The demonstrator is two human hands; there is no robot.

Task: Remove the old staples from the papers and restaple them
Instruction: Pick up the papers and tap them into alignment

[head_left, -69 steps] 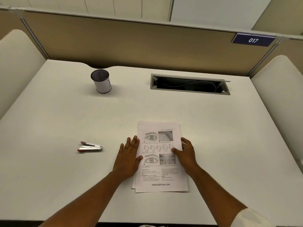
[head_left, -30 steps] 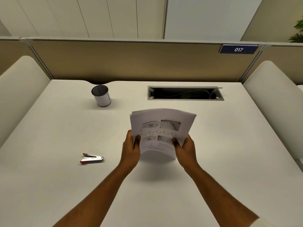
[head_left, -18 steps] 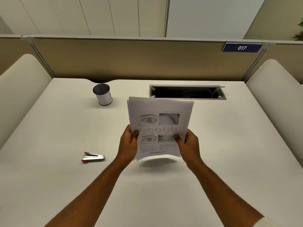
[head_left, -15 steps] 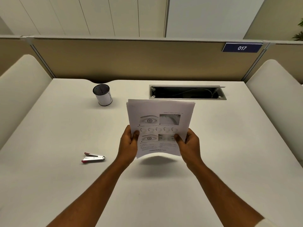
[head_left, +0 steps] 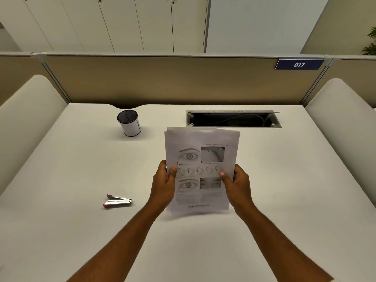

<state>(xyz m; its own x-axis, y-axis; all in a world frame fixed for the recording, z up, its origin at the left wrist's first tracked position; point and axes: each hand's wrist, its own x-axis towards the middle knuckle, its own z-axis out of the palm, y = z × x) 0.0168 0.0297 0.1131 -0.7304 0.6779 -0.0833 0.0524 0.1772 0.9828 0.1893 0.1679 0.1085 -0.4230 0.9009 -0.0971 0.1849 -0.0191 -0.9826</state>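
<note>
Papers (head_left: 201,155): a printed stack held upright above the desk (head_left: 284,200), long axis running away from the body, bottom edge near or on the desktop (cannot tell which), top edge reaching toward the cable slot (head_left: 234,119). Pinched at mid-height on both long edges: left hand (head_left: 162,186) wrapped round the left edge with thumb on the front page, right hand (head_left: 237,186) mirrored on the right edge, thumb likewise across the print. Both grips closed firmly on the stack, nothing else held.

A faint mark at the top left corner of the papers, possibly the old staple; too small to confirm. If so, well above both grips and on the left hand's side.

Stapler (head_left: 117,202), red and silver, flat on the desk well to the left of the papers, level with their lower edge; nearer the left hand. Likely next: lay the stack down and free the left hand for the tool.

Pen cup (head_left: 129,123) beyond and left of the papers.
</note>
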